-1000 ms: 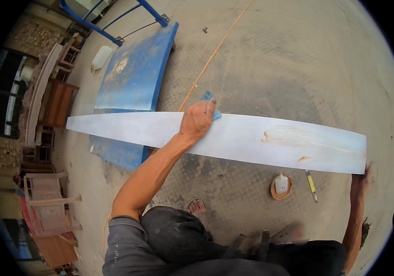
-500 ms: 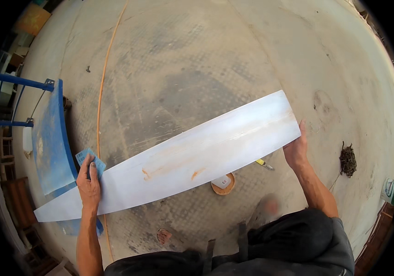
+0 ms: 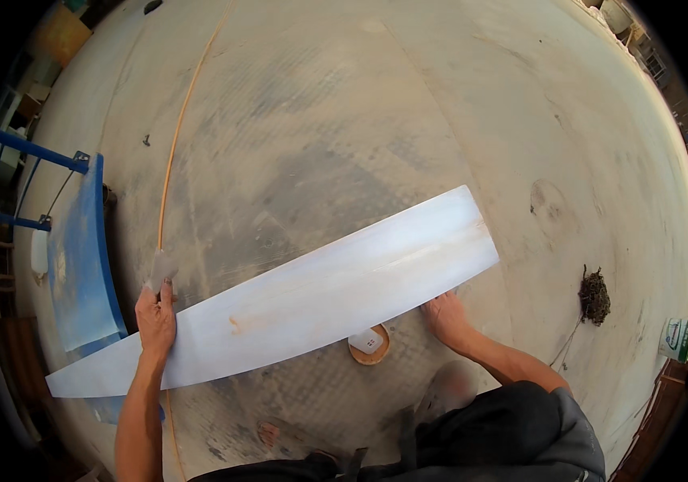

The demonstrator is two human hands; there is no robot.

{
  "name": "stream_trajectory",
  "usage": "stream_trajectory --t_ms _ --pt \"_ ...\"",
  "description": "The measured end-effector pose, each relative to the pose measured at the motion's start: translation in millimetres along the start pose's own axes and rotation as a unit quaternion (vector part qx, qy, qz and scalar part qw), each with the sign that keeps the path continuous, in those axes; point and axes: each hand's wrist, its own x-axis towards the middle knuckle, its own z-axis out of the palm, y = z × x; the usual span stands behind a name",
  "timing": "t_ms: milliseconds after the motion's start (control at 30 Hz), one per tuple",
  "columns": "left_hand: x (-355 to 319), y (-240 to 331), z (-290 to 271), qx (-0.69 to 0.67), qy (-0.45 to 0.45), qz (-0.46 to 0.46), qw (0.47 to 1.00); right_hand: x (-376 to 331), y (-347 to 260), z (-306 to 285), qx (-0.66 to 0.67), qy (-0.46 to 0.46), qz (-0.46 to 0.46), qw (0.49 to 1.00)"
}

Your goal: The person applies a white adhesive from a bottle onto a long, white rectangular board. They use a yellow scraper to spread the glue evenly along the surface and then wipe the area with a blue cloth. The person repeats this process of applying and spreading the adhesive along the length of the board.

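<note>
A long white curved board (image 3: 336,281) with brownish stains slants across the view, its pointed end low at the left and its broad end at the right. My left hand (image 3: 156,320) lies over its narrower part, closed on a sheet of sandpaper (image 3: 164,263) that looks grey and blurred. Down by the board's near edge is my right hand (image 3: 446,318), fingers curled and partly hidden; what they hold does not show. Just left of it, a round tan bowl (image 3: 379,358) with a white piece in it sits partly under the board.
A blue panel (image 3: 83,265) on a blue metal frame (image 3: 35,151) stands at left. An orange hose (image 3: 175,153) runs along the concrete floor. At right are a dark tangled clump (image 3: 594,297) and a white-green bucket (image 3: 676,339).
My right hand has left the board's broad end and moved left to its near edge, where a yellow-handled tool showed before. The sandpaper has turned from its blue face to grey. The view has shifted.
</note>
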Motion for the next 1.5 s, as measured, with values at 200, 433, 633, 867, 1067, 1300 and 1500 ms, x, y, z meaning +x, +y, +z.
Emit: stream_trajectory --t_ms 200,433,633,867,1067,1300,1500 --pt "15 -4 19 0.076 -0.04 -0.034 0.996 -11 -7 -29 0.155 0.018 0.082 0.984" --pt "-2 -9 19 -0.02 -0.056 0.016 0.998 -25 63 -158 0.179 0.154 0.306 0.922" --pt "10 0 25 0.019 -0.066 0.038 0.997 5 23 -284 0.048 0.166 0.066 0.983" --pt "16 108 56 -0.017 -0.117 0.056 0.991 15 7 -267 0.062 0.164 0.047 0.983" --pt "24 115 61 0.039 -0.213 -0.006 0.976 18 3 -261 0.064 0.146 0.051 0.986" --pt "29 100 68 -0.021 -0.236 0.046 0.97 28 -2 -265 0.021 0.124 0.056 0.991" --pt "31 92 68 -0.003 -0.229 0.04 0.973 27 3 -263 0.021 0.128 0.038 0.991"
